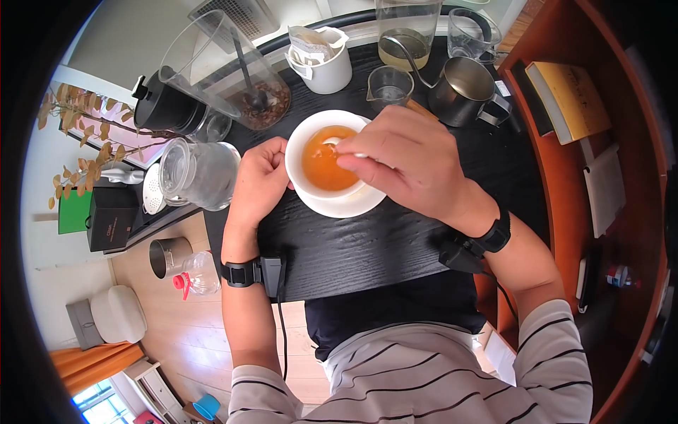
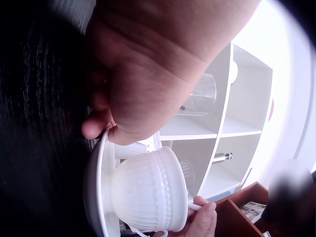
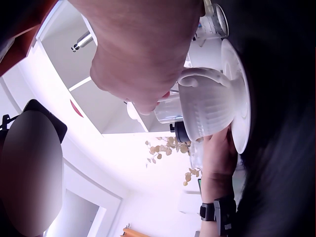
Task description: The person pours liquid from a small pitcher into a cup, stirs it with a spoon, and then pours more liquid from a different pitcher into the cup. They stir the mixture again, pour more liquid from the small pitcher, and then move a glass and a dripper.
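A white ribbed teacup (image 2: 143, 190) stands on a white saucer (image 1: 339, 210) on the black table, with clear orange-brown tea (image 1: 325, 169) inside. My right hand (image 1: 406, 162) is over the cup's right side, pinching a white spoon (image 1: 330, 141) between thumb and fingers. The spoon's bowl dips into the tea; its handle end (image 2: 193, 206) shows beside the fingers in the left wrist view. To the left of the cup, my left hand (image 1: 261, 177) grips the saucer's edge between thumb and finger. The cup's handle (image 3: 202, 74) shows in the right wrist view, under my right hand.
Behind the cup stand a white mug (image 1: 328, 71) with drip bags, a small glass pitcher (image 1: 390, 88) and a steel gooseneck kettle (image 1: 462, 88). A glass jar (image 1: 201, 173) and a black grinder (image 1: 166, 106) are at left. A wooden shelf (image 1: 558, 198) borders the right.
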A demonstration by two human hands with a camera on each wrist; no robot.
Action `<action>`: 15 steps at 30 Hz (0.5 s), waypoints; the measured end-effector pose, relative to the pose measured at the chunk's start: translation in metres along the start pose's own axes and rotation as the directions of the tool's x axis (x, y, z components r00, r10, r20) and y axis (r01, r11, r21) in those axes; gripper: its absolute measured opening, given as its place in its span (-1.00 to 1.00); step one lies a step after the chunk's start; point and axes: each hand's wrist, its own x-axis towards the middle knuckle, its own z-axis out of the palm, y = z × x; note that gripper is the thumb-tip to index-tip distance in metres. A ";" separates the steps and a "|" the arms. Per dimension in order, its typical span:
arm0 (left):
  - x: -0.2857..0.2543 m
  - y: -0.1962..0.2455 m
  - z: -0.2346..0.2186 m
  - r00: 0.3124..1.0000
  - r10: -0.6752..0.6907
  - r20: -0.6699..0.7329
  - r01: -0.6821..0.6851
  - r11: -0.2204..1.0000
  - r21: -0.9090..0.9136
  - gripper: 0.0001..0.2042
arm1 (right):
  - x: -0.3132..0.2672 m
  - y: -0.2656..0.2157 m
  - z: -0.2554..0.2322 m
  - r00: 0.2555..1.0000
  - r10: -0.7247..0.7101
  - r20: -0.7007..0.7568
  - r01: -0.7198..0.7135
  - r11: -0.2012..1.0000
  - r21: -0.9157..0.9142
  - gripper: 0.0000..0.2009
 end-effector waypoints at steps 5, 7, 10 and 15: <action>-0.001 0.001 0.000 1.000 -0.004 0.000 0.004 1.000 0.011 -0.88 | 0.000 -0.003 -0.011 0.999 0.047 0.021 -0.047 0.999 0.022 -0.86; 0.000 0.000 -0.001 1.000 -0.007 0.002 0.007 1.000 0.004 -0.88 | -0.001 -0.005 -0.010 0.998 0.044 0.049 -0.047 0.997 0.064 -0.86; 0.000 0.001 -0.001 1.000 0.007 0.004 -0.007 1.000 0.022 -0.87 | -0.002 -0.006 -0.003 0.995 0.061 0.080 -0.074 0.983 0.170 -0.86; 0.000 0.002 0.000 1.000 0.003 0.005 -0.003 1.000 0.013 -0.87 | 0.001 -0.005 0.002 1.000 -0.015 0.022 0.013 0.997 0.074 -0.87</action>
